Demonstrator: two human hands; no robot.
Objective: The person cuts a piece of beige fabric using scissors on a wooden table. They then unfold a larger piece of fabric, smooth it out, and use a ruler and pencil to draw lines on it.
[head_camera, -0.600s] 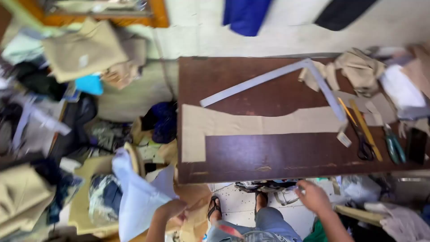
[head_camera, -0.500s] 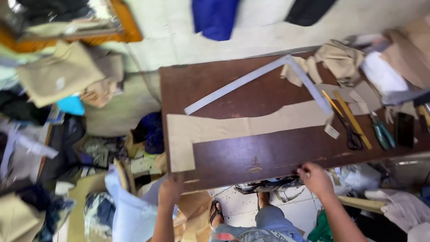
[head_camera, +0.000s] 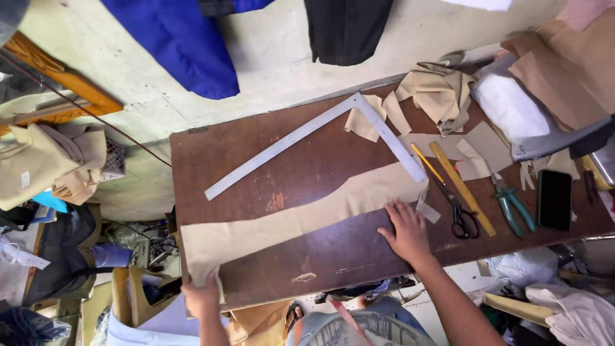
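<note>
Table top (head_camera: 307,160): dark brown wood, worn, scuffed, paler patches where the finish is gone. Long strip across it (head_camera: 301,221): tan cloth, matt, smooth weave. L-shaped square (head_camera: 301,141), upper centre: pale grey metal, dull sheen. Scissors (head_camera: 451,205), right: dark metal. Straight ruler (head_camera: 461,189) beside them: yellowish wood. Pliers (head_camera: 512,205): green plastic grips. Phone (head_camera: 555,199), far right: black glossy glass.

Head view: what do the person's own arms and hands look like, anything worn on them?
Both are bare: the left hand and right hand show no gloves, and no rings or watch can be made out. The forearms are uncovered, with no sleeves reaching into view. No markings are visible.
</note>
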